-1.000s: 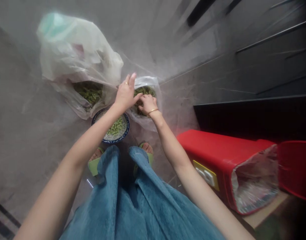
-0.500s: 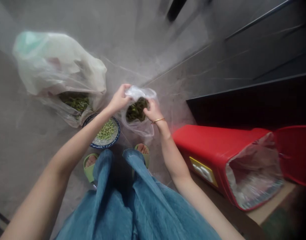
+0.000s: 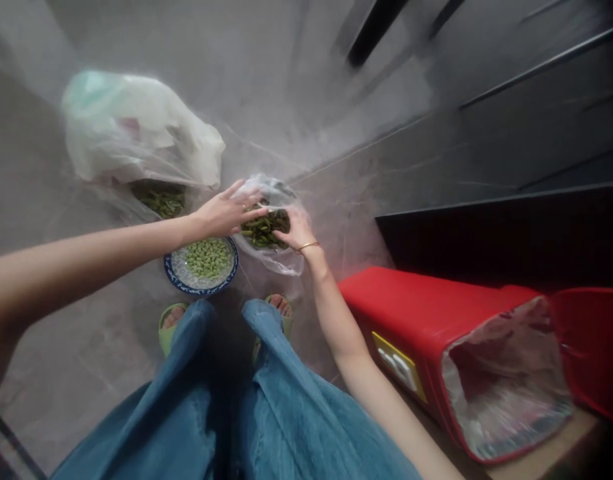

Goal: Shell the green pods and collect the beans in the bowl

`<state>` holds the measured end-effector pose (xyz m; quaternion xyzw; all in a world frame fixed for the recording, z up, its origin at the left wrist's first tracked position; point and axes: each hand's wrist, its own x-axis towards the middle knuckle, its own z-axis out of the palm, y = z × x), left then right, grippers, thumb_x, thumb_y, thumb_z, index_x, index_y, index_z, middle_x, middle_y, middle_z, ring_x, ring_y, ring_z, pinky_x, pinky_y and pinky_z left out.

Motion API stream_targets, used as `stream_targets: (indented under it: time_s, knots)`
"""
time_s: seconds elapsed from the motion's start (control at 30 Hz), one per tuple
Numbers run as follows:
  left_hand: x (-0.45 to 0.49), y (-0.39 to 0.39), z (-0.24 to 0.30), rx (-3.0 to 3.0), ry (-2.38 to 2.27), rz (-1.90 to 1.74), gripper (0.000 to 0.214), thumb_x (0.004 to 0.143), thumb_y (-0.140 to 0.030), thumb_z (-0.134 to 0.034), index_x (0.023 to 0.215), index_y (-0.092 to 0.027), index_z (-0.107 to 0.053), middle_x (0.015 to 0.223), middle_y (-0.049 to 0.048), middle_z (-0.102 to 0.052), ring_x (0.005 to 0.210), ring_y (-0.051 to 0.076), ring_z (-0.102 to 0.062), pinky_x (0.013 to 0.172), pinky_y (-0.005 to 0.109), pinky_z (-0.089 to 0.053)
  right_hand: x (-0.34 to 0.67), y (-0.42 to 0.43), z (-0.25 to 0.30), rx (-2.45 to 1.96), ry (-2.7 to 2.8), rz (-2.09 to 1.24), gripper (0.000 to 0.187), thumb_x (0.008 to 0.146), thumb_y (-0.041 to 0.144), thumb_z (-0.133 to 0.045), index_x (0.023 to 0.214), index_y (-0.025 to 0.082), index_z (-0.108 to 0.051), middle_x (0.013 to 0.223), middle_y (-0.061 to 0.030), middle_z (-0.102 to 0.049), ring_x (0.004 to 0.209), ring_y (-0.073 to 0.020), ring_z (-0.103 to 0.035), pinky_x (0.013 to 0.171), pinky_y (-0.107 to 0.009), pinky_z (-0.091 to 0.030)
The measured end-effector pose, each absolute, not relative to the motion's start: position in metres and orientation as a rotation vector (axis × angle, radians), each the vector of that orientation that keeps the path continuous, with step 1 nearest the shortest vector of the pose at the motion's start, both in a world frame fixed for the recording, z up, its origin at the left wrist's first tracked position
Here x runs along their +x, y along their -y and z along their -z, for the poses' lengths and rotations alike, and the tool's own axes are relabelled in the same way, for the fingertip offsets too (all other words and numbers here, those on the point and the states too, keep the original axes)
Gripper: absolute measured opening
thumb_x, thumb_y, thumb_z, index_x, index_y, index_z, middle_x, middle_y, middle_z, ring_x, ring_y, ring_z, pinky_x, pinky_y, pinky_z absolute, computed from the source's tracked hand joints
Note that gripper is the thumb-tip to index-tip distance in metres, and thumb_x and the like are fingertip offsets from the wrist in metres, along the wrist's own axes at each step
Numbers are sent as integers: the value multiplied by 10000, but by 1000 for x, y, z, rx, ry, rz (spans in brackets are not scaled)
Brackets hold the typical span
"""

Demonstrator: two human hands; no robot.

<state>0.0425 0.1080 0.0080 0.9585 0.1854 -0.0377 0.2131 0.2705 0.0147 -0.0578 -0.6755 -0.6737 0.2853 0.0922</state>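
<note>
Nearest, blue denim trousers [image 3: 306,407] and lime-green open-toed slippers [image 3: 165,339] are noted, with a red plastic bin [image 3: 411,310] lying to the right. Shelled pale-green beans [image 3: 209,259] are held in a round blue-patterned bowl [image 3: 172,277]. Beyond it, green pods [image 3: 262,233] are contained in a small clear plastic bag [image 3: 282,262]. The left hand [image 3: 226,211] is held open over its left side, fingers spread, nothing seen gripped. The right hand [image 3: 297,231] is placed at its right side, thumb parted from blurred fingers; whether film is gripped cannot be told. Farther left, more pods are seen in a large whitish plastic bag [image 3: 151,143].
</note>
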Motion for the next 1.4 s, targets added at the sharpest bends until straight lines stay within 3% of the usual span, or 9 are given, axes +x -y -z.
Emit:
stream_targets:
  time_s: [0.1, 0.2, 0.3, 0.47, 0.63, 0.8, 1.03, 1.17, 1.4]
  knots:
    - [35, -123, 9, 2714, -714, 260, 803, 668, -339, -746, 1382, -194, -407, 1479, 142, -400, 1431, 356, -252, 1172, 565, -59, 259, -15, 57, -2029, 1939, -846, 718, 723, 367, -688, 1355, 106, -465, 1413, -208, -455, 1328, -320, -406, 1090, -482, -331]
    - [36, -140, 17, 2692, -765, 260, 860, 655, -353, -754, 1402, -153, -379, 1500, 173, -363, 1439, 358, -233, 1171, 555, -78, 250, -25, 54, -2024, 1898, -776, 487, 833, 322, -558, 1288, 149, -552, 1369, -174, -501, 1289, -287, -443, 1068, -466, -349]
    - [36, -137, 9, 2689, -685, 85, 703, 747, -261, -671, 1389, -181, -397, 1496, 136, -388, 1443, 293, -257, 1184, 506, -98, 245, -38, 47, -2122, 1957, -744, 346, 870, 260, -493, 1167, 189, -655, 1266, -154, -570, 1207, -278, -500, 1030, -457, -374]
    - [15, -94, -10, 2661, -737, -235, 474, 858, -118, -473, 1316, -237, -474, 1341, 67, -577, 1368, 201, -395, 1180, 445, -164, 245, -53, 38, -2313, 2201, -642, 331, 839, 316, -567, 1116, 183, -691, 1138, -178, -629, 1087, -309, -563, 945, -464, -420]
    - [-19, -56, -8, 2504, -933, -463, 353, 877, -141, -432, 1197, -197, -571, 1150, 95, -675, 1238, 246, -514, 1090, 500, -311, 259, -69, 28, -2160, 2310, -808, 237, 821, 342, -613, 978, 212, -734, 952, -85, -718, 889, -218, -637, 836, -344, -480]
    - [-35, -41, -4, 2291, -1048, -520, 277, 890, -191, -431, 1051, -185, -656, 1057, 115, -664, 1069, 230, -595, 944, 413, -465, 269, -79, 2, -1944, 2284, -984, 136, 772, 296, -677, 787, 175, -736, 968, -94, -716, 883, -196, -641, 856, -334, -480]
    - [-23, -34, -26, 1984, -1102, -514, 385, 920, -275, -450, 1288, -161, -430, 931, 67, -676, 848, 176, -645, 783, 308, -507, 244, -43, -28, -1693, 1549, -1505, 324, 718, 492, -685, 795, 178, -698, 779, -47, -703, 703, -169, -644, 692, -318, -529]
    - [-22, -26, -40, 1971, -962, -527, 469, 938, -283, -434, 1363, -164, -276, 786, 3, -632, 696, 139, -610, 672, 246, -471, 209, -10, -42, -1504, 1461, -1514, 291, 728, 480, -693, 756, 190, -686, 800, -41, -693, 749, -164, -637, 734, -315, -527]
    - [-48, -1, -47, 1997, -934, -563, 413, 957, -261, -405, 1353, -192, -311, 703, -39, -532, 644, 109, -541, 680, 225, -461, 171, 15, -44, -1423, 1557, -1564, 213, 778, 412, -663, 773, 202, -694, 740, -13, -684, 673, -137, -609, 657, -276, -500]
